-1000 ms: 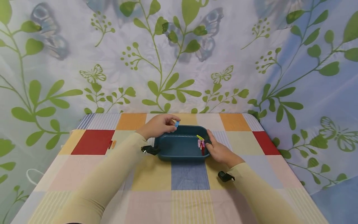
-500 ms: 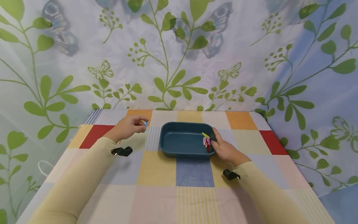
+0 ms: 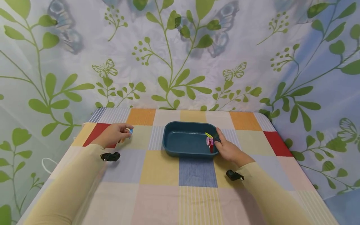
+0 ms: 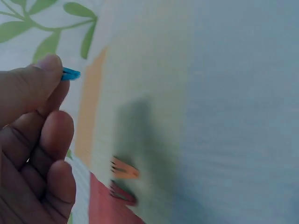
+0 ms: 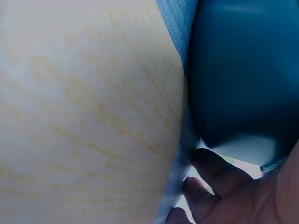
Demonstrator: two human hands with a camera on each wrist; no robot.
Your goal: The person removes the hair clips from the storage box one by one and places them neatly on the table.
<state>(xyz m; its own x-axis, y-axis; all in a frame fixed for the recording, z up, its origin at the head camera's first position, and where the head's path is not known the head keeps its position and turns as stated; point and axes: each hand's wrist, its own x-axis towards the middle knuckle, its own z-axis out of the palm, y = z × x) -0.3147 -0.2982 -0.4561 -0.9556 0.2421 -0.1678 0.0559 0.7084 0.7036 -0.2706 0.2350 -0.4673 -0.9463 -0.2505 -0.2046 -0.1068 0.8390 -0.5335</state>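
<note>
Between thumb and index finger, my left hand (image 3: 112, 135) pinches a blue snap hair clip (image 4: 71, 73), held above the cloth left of the tray. Below it in the left wrist view, an orange hair clip (image 4: 124, 168) and a dark red hair clip (image 4: 123, 193) lie side by side on the cloth. My right hand (image 3: 229, 150) grips the right end of a dark teal rectangular tray (image 3: 182, 154), thumb at the rim. Several hair clips (image 3: 210, 142), in yellow, pink and red, sit bunched at that end inside the tray.
A patchwork tablecloth (image 3: 157, 200) covers the table. Behind it hangs a leaf-patterned curtain (image 3: 180, 62), which also runs down both sides. A white cable (image 3: 46, 161) loops out at the table's left edge.
My left hand has moved left from over the tray to the clips on the cloth, still pinching the blue clip. The right hand stays on the tray. The head view has shifted slightly.
</note>
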